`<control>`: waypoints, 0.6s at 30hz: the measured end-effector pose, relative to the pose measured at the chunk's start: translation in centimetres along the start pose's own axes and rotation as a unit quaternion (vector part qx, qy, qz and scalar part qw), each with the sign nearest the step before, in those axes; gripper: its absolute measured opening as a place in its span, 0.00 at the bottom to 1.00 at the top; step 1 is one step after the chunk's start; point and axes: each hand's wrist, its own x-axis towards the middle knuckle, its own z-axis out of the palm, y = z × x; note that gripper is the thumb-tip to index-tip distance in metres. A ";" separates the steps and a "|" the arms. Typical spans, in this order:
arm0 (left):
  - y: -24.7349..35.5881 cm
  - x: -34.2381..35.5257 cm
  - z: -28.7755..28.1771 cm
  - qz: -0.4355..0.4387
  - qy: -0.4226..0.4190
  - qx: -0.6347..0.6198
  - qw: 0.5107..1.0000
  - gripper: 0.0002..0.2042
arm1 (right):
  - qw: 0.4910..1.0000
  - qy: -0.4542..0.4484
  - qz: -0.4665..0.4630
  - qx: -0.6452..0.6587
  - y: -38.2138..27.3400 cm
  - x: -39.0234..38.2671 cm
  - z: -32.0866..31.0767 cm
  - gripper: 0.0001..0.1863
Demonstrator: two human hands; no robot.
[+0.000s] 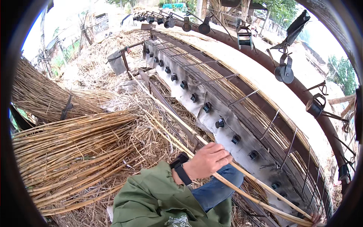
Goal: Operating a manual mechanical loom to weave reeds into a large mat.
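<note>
My left hand (210, 160), in a green sleeve with a black band at the wrist, is closed round two or so long pale reed stalks (166, 108). The stalks slant from the upper left down to the lower right, in front of a long reed-weaving frame. At their lower right end my right hand (317, 218) shows only in part, its fingers closed on the stalks near the picture's rim. Along the frame's near side runs a grey sheet-metal strip (223, 130) with a row of black knobs (207, 107).
To the left lie a loose pile of reeds (68, 159) and a tied reed bundle (45, 90). Straw (109, 49) covers the ground. A curved brown pipe (261, 56) carries hanging wire spools (284, 72) beyond the frame. Thin metal rods (244, 97) cross the frame. My bent knee (223, 185) is below.
</note>
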 end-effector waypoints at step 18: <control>-6.7 7.1 2.9 0.053 -0.008 0.165 0.985 0.08 | 0.965 -0.168 0.187 0.081 13.0 -13.3 11.4 0.14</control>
